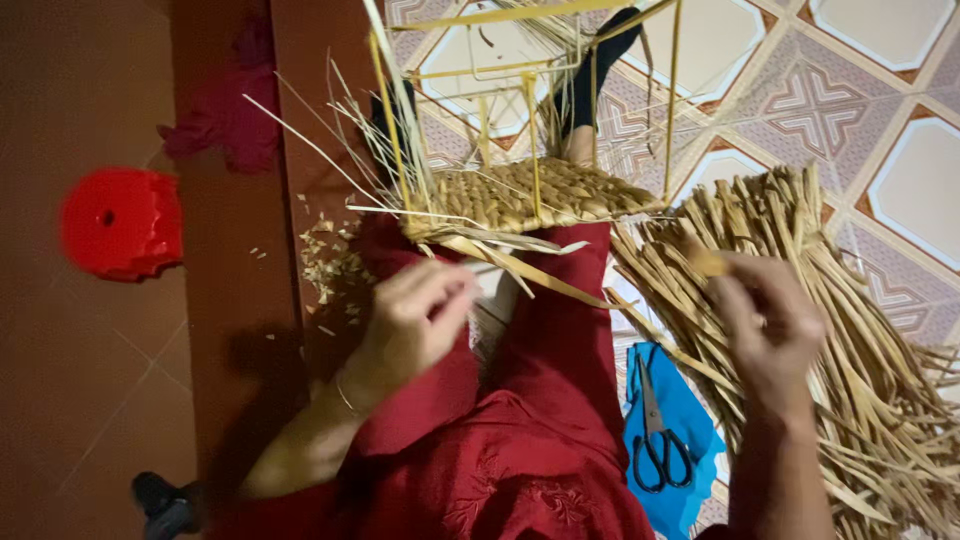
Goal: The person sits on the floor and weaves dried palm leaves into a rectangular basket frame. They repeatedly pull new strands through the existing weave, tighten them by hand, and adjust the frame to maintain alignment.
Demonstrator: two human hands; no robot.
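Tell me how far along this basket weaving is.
Done: a woven base fills the bottom of the yellow frame. In hand: the right hand pinches a straw strip that runs toward the base, while the left hand, blurred, is near the loose strips at the base's edge. Left: the frame's sides stand bare, and a big straw pile lies unused beside black scissors.

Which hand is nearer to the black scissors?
Right. The right hand is just above the black scissors, by the pile of dried straw strips; the left hand is farther, across the lap.
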